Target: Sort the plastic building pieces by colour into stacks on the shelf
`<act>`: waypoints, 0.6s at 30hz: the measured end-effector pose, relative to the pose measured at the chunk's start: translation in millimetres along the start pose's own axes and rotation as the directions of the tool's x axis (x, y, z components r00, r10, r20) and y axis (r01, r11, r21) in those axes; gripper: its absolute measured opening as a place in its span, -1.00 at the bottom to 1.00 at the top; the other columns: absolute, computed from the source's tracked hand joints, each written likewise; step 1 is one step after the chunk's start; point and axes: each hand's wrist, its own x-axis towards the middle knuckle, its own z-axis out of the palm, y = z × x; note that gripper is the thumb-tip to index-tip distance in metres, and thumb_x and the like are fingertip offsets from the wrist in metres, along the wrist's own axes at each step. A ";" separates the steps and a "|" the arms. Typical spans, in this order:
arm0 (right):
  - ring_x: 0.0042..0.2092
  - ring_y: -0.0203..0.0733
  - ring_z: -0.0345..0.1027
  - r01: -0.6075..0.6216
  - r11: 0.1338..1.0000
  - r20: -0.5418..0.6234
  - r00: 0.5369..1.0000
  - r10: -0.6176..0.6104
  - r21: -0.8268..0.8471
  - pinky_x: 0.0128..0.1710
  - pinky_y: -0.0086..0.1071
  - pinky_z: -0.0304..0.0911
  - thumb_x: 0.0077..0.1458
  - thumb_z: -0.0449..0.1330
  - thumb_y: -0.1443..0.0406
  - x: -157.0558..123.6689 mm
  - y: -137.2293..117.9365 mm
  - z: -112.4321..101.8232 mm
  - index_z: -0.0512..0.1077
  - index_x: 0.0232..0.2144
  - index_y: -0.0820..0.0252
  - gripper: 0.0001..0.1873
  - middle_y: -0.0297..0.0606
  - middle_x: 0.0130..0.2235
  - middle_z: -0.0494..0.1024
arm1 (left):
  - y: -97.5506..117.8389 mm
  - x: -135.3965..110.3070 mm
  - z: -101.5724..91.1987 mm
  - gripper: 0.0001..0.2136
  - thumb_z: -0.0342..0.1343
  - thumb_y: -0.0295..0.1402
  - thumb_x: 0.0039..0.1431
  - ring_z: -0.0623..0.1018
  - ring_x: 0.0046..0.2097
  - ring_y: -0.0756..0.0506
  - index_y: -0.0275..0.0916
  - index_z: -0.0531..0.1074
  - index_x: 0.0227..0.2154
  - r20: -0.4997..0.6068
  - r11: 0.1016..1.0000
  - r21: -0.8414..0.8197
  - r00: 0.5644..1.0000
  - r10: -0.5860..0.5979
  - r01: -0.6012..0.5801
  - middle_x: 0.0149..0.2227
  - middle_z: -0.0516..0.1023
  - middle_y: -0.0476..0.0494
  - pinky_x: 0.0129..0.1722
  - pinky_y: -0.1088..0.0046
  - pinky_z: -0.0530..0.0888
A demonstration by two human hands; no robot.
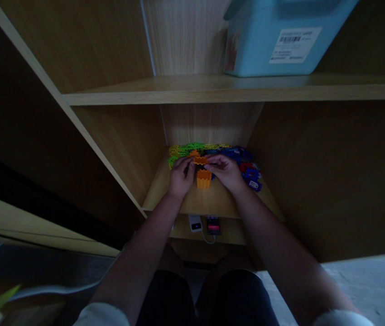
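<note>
Over the middle shelf, my left hand (181, 175) and my right hand (225, 171) pinch an orange interlocking toy piece (200, 160) between them, one at each end. Just below it stands a stack of orange toy pieces (204, 179) with notched edges, resting on the shelf. Behind my left hand lies a heap of green and yellow pieces (192, 147). Dark blue pieces (238, 154), with some red pieces (247, 167) among them, are piled behind and to the right of my right hand. My fingers hide part of the held piece.
A light blue plastic bin (263, 50) with a white label sits on the upper shelf (179, 93). On a lower ledge are a white power bank-like block (195, 223) and a dark device (213, 224), joined by a cable. Wooden side walls (124, 140) enclose the shelf.
</note>
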 end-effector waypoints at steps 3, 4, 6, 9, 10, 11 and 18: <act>0.02 -0.05 0.62 -0.016 1.000 0.002 1.000 0.016 -0.003 0.18 0.00 0.54 -0.06 0.57 -0.10 0.0 -0.3 0.5 0.54 -0.29 0.04 -0.51 -0.23 -0.04 0.71 | 1.1 0.5 0.4 -0.67 0.04 -0.11 0.51 0.64 0.06 -0.18 -0.18 0.62 0.00 0.001 1.000 -0.012 1.000 -0.004 0.004 0.00 0.69 -0.25 0.14 0.11 0.57; 0.02 -0.06 0.61 -0.016 1.000 0.000 1.000 0.016 -0.005 0.17 0.00 0.54 -0.06 0.57 -0.10 0.2 -0.5 0.4 0.53 -0.30 0.04 -0.51 -0.23 -0.04 0.70 | 0.9 0.7 0.7 -0.67 0.05 -0.10 0.51 0.64 0.06 -0.18 -0.18 0.62 0.00 0.003 1.000 -0.017 1.000 -0.006 0.006 0.00 0.69 -0.25 0.14 0.11 0.57; 0.02 -0.06 0.61 -0.014 1.000 -0.004 1.000 0.014 -0.015 0.15 -0.03 0.55 -0.07 0.57 -0.10 0.5 -1.1 -0.6 0.51 -0.31 0.04 -0.50 -0.23 -0.03 0.70 | -0.7 1.5 1.6 -0.66 0.03 -0.10 0.52 0.64 0.06 -0.18 -0.17 0.62 0.01 0.006 1.000 -0.025 1.000 -0.017 0.017 0.00 0.69 -0.24 0.14 0.10 0.57; 0.03 -0.05 0.60 -0.002 0.999 -0.024 1.000 0.001 -0.049 0.11 -0.06 0.55 -0.06 0.57 -0.09 -2.0 -2.5 -5.0 0.48 -0.31 0.05 -0.50 -0.22 -0.02 0.68 | -6.1 3.4 3.5 -0.62 -0.04 -0.09 0.54 0.65 0.05 -0.18 -0.18 0.63 0.00 -0.015 0.998 -0.028 0.999 -0.049 0.048 -0.01 0.69 -0.26 0.14 0.12 0.58; 0.03 -0.05 0.60 0.005 0.998 -0.029 1.000 -0.007 -0.069 0.10 -0.07 0.55 -0.04 0.57 -0.08 -4.4 -3.5 -7.1 0.48 -0.31 0.05 -0.51 -0.22 -0.02 0.67 | -8.3 4.1 4.2 -0.60 -0.06 -0.09 0.55 0.65 0.05 -0.18 -0.19 0.63 -0.01 -0.027 0.998 -0.026 0.998 -0.060 0.059 -0.02 0.69 -0.27 0.13 0.13 0.58; 0.04 -0.04 0.59 0.015 0.995 -0.028 0.999 -0.018 -0.094 0.10 -0.07 0.54 -0.01 0.56 -0.07 -7.7 -4.7 -9.3 0.48 -0.30 0.05 -0.52 -0.22 -0.02 0.67 | -10.5 4.7 4.8 -0.58 -0.08 -0.08 0.55 0.65 0.04 -0.18 -0.20 0.63 -0.01 -0.037 0.998 -0.021 0.997 -0.067 0.066 -0.02 0.69 -0.27 0.12 0.14 0.59; 0.10 -0.01 0.56 0.127 0.941 0.045 0.992 -0.119 -0.315 0.23 -0.02 0.40 0.14 0.49 0.00 -39.3 -15.8 -19.8 0.53 -0.28 0.00 -0.69 -0.22 0.04 0.67 | -14.6 4.3 6.9 -0.56 -0.12 -0.10 0.56 0.65 0.09 -0.20 -0.21 0.63 0.00 -0.040 0.992 0.017 0.992 -0.121 0.122 0.00 0.70 -0.29 0.19 0.16 0.57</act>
